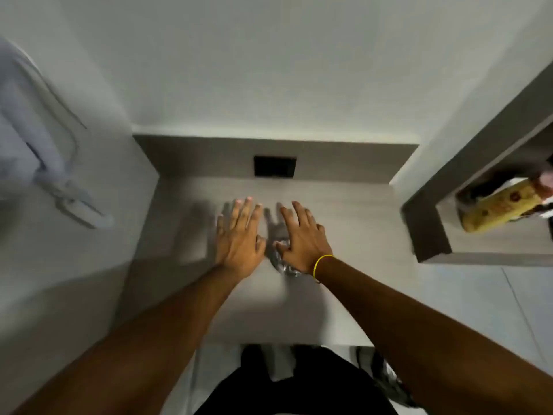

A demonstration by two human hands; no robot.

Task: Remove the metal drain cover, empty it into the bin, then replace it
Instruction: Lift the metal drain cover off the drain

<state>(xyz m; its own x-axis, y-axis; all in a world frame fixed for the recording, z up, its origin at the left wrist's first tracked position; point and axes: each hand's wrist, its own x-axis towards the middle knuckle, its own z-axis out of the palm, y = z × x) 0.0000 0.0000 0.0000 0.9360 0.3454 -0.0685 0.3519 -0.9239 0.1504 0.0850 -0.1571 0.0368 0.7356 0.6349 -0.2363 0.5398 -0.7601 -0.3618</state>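
Observation:
My left hand [239, 235] and my right hand [302, 235] reach down side by side over the grey tiled floor [353, 223], both with fingers spread. A shiny metal drain cover [282, 262] shows in the gap between them, partly hidden under my right palm and wrist. My right thumb touches its top edge, and no fingers curl around it. My left hand holds nothing. A black square opening [274, 166] sits in the low grey step at the foot of the far wall, a little beyond my fingertips.
A white wall fixture with a handle [59, 175] is on the left. On the right, a grey wall niche [431, 223] holds a yellow bottle [496, 209]. My dark clothing [293, 384] fills the bottom. No bin is in view.

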